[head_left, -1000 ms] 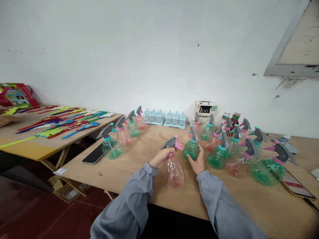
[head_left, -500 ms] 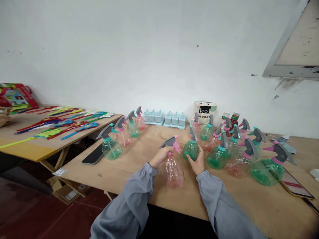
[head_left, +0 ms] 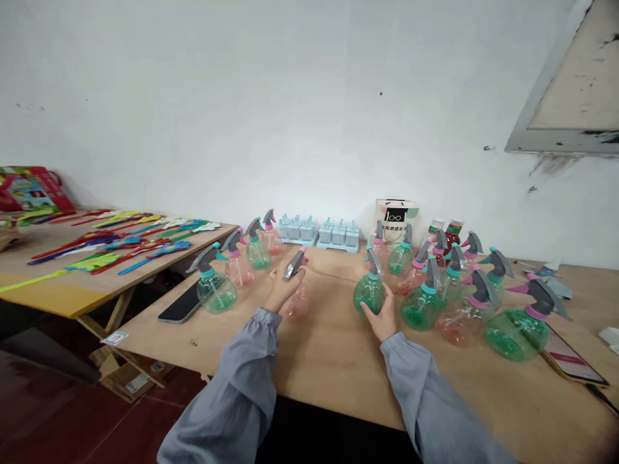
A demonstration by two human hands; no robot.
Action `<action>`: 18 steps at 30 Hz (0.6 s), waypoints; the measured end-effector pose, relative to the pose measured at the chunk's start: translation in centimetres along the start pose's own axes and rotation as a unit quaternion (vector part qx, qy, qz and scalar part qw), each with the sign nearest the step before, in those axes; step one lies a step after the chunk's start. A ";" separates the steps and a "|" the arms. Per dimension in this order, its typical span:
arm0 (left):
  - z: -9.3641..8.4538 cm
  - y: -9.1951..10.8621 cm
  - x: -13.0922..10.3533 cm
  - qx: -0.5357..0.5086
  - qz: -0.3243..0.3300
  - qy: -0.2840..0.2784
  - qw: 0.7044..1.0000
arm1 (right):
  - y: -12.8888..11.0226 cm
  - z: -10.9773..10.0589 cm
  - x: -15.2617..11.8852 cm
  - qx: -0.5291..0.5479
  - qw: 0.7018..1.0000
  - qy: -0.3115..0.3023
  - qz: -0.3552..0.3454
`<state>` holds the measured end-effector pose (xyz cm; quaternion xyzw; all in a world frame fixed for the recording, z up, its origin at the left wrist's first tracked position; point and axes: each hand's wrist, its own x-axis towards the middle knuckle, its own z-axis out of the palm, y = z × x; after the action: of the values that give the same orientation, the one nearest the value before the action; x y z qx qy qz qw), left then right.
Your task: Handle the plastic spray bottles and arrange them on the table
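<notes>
L hand [head_left: 282, 289] grips pink spray btl [head_left: 296, 305] near its neck, R hand [head_left: 384, 316] cups green spray btl [head_left: 366, 294], both at mid counter [head_left: 333, 361]. Prob. best held upright w/ light pressure; thin plastic looks squeezable. Glossy, see-through, round bellies. Farther back: blocky pale-blue molds [head_left: 338, 237] vs. matte wall [head_left: 242, 116].

Soft, even light.
The plain white wall [head_left: 217, 122] looks bright; under the tan wooden table [head_left: 333, 361] it's dark.

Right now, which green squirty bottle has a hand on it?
The green bottle with the right hand around its side, at the left edge of the right-hand cluster. No hand touches the other green bottles; the left hand grips a pink bottle.
</notes>
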<state>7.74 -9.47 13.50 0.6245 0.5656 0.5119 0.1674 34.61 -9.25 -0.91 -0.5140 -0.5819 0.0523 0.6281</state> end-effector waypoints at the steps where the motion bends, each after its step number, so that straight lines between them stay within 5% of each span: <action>1: -0.1 -0.6 0.4 0.009 -0.007 0.002 1.000 | 0.0 0.0 0.0 -0.001 1.000 -0.001 0.000; 7: 0.4 -2.9 1.3 0.017 -0.048 0.028 0.998 | 0.0 0.1 -0.1 -0.001 1.000 0.000 -0.008; 11: -0.1 -3.4 0.9 0.013 -0.021 0.016 1.000 | 0.1 0.1 -0.1 0.004 1.000 -0.005 -0.001; 18: -1.2 -7.1 -3.2 0.080 -0.007 0.006 0.997 | 0.4 0.4 -0.1 0.005 1.000 0.001 -0.004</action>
<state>3.46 -10.57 7.01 0.6288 0.6099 0.4677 0.1175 34.49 -8.94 -1.31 -0.5084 -0.5828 0.0521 0.6318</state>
